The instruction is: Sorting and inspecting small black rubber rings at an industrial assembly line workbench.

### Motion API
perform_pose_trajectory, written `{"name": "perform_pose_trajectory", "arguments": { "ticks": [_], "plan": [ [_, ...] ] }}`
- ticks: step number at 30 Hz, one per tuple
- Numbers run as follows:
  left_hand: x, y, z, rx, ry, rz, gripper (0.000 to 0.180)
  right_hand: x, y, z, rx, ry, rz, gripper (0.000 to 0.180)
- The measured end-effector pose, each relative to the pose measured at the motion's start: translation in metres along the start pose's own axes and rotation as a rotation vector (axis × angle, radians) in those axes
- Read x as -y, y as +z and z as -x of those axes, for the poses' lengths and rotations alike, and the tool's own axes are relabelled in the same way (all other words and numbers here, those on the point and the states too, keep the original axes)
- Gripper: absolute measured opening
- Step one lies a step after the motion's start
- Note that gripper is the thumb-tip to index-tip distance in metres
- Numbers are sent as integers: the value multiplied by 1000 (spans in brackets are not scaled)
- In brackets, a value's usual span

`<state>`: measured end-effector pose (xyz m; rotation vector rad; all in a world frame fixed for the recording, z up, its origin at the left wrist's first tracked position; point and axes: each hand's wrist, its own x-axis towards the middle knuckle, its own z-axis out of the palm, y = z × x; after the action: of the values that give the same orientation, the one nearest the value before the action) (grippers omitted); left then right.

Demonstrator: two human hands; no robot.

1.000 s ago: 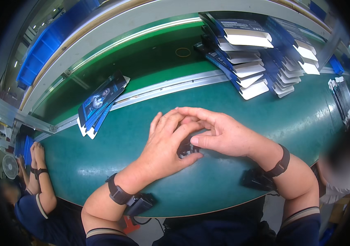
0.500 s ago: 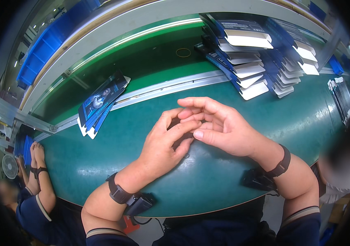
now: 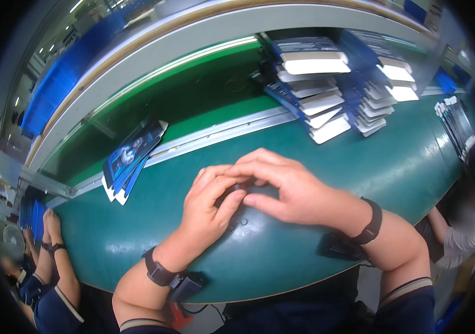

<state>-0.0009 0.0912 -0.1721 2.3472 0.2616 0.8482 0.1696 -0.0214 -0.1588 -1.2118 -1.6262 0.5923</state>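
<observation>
Above the middle of the green table (image 3: 154, 245), my two hands meet at the fingertips. My left hand (image 3: 205, 203) has loosely curved fingers, its thumb apart from them. My right hand (image 3: 290, 186) arches over the left fingertips, with its thumb tip close to the left thumb. I see no object held in either hand, though the dark gap between the palms is partly hidden. A small dark loop or mark (image 3: 243, 221) lies on the table just below the hands. Each wrist wears a black strap.
Several dark blue flat cartons (image 3: 129, 158) with white flaps lie fanned at the left. Two tall stacks of similar cartons (image 3: 326, 103) stand at the back right, beyond a metal rail (image 3: 221, 131). More flat packs (image 3: 454, 125) lie far right. Co-workers sit at both sides.
My hands have come down and slightly left, and the right fingers now curl over the left ones. The view has shifted a little, so the cartons appear moved.
</observation>
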Motion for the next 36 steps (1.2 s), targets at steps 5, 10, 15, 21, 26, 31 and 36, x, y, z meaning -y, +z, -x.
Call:
{"name": "perform_pose_trajectory", "arguments": {
  "ticks": [5,10,15,21,26,31,36],
  "plan": [
    [-4,1,3,13,-15,-18,17,-7,4,4,24,-21,104,47],
    [-9,4,3,3,0,-59,22,-5,5,6,13,4,105,44],
    [-8,8,4,-5,5,5,25,-9,5,7,-39,-11,110,40],
    [-6,8,5,13,14,-27,23,-16,11,6,-69,-87,70,33],
    [4,5,8,62,-36,10,17,-18,11,4,-73,-77,87,28],
    [-6,1,7,104,-40,-10,25,-17,11,4,-70,-34,64,23],
    [-4,2,9,92,-69,-8,26,-22,14,3,-92,-63,64,22]
  ]
}}
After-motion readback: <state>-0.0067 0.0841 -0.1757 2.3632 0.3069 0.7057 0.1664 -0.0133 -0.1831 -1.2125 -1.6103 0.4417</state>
